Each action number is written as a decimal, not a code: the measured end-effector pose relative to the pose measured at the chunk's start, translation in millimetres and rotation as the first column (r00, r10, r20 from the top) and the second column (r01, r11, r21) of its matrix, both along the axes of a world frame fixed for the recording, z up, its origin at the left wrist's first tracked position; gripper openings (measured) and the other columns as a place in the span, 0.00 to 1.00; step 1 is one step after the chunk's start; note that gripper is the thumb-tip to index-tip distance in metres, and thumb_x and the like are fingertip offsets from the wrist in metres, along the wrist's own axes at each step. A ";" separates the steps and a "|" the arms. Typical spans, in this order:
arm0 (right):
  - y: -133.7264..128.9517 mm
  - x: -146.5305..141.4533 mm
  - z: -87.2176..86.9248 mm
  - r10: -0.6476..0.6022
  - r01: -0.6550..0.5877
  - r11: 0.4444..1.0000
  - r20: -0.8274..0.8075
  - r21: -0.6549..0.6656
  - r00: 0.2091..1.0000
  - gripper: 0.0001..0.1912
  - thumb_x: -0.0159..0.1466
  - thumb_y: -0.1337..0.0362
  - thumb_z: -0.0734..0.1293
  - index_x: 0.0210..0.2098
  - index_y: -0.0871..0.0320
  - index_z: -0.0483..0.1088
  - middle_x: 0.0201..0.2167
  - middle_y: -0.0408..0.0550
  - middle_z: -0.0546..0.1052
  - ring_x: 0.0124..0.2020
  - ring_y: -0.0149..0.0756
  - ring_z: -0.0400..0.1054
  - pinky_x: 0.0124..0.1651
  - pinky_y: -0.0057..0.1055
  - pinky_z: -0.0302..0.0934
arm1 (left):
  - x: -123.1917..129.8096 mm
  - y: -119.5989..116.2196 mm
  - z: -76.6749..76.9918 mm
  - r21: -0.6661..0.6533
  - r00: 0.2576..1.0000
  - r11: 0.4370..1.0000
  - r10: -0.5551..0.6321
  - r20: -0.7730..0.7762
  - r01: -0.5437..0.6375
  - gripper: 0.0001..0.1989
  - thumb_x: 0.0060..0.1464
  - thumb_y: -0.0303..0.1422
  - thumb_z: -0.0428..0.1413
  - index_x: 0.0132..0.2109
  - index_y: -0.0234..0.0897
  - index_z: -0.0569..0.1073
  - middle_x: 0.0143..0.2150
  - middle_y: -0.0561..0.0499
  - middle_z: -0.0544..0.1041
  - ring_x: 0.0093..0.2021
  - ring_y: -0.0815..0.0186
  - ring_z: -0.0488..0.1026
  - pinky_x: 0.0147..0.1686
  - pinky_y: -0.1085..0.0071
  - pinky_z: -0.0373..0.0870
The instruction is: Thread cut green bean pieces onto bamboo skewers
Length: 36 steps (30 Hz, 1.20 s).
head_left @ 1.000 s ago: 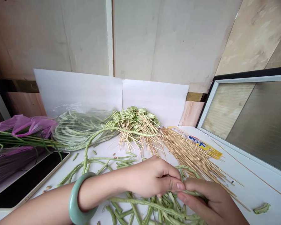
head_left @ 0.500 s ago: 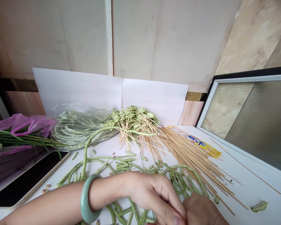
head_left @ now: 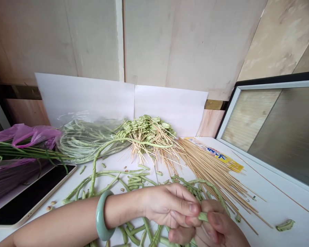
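My left hand [head_left: 173, 207], with a jade-green bangle [head_left: 103, 216] on its wrist, is closed at the lower middle of the head view. Beside it is my right hand [head_left: 218, 224], closed too, its thumb and fingers pinching. A short piece of green bean [head_left: 203, 216] shows between the two sets of fingertips, gripped from both sides. Underneath lie cut bean pieces [head_left: 134, 236] on the white table. Long green beans [head_left: 105, 173] curl across the surface just beyond my left forearm. Part of the bean piece is hidden by the fingers.
Skewered bean pieces [head_left: 144, 127] are heaped at the back. Right of them, loose bamboo skewers [head_left: 211, 171] fan over a yellow wrapper [head_left: 235, 166]. A clear bag of long beans [head_left: 87, 140], a purple bag [head_left: 25, 135] and a phone [head_left: 28, 197] are on the left.
My hands have risen slightly and turned, so the fingertips and the bean piece between them now show. The things on the table have stayed in place.
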State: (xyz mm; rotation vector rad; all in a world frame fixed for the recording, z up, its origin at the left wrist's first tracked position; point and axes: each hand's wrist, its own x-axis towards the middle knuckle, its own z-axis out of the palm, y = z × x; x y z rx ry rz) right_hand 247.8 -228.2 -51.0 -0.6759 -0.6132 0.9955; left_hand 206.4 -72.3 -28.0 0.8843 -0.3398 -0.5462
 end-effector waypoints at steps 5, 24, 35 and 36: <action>0.9 0.7 7.9 0.114 -0.107 0.991 -0.086 0.085 0.990 0.22 0.59 0.55 0.71 0.18 0.59 0.62 0.11 0.31 0.47 0.12 0.18 0.35 0.16 0.19 0.37 | -0.5 4.3 3.6 -0.019 0.996 0.996 -0.082 0.038 0.083 0.16 0.42 0.37 0.67 0.24 0.29 0.71 0.13 0.60 0.59 0.11 0.81 0.48 0.09 0.81 0.42; 1.1 29.3 27.1 -0.465 0.443 0.883 -0.161 -0.154 0.870 0.15 0.47 0.64 0.72 0.36 0.59 0.77 0.20 0.38 0.57 0.20 0.26 0.49 0.22 0.25 0.59 | 23.2 12.9 -16.4 0.664 0.868 0.577 0.432 0.246 -0.475 0.21 0.55 0.31 0.51 0.54 0.28 0.70 0.30 0.52 0.73 0.19 0.74 0.66 0.22 0.74 0.59; 5.5 34.6 12.6 -0.518 0.575 0.791 0.270 -0.209 0.811 0.22 0.52 0.60 0.77 0.46 0.54 0.75 0.26 0.41 0.69 0.26 0.29 0.61 0.30 0.25 0.62 | 18.9 13.4 -11.4 0.612 0.749 0.438 0.469 0.469 -0.658 0.18 0.59 0.40 0.48 0.51 0.33 0.66 0.37 0.49 0.72 0.19 0.73 0.69 0.19 0.76 0.61; 5.5 34.7 10.6 -0.532 0.606 0.768 0.321 -0.207 0.784 0.22 0.51 0.61 0.77 0.46 0.55 0.75 0.28 0.41 0.70 0.26 0.29 0.62 0.29 0.25 0.62 | 18.3 13.2 -9.2 0.576 0.713 0.427 0.498 0.493 -0.697 0.17 0.60 0.42 0.47 0.49 0.34 0.65 0.38 0.49 0.72 0.19 0.73 0.68 0.18 0.76 0.60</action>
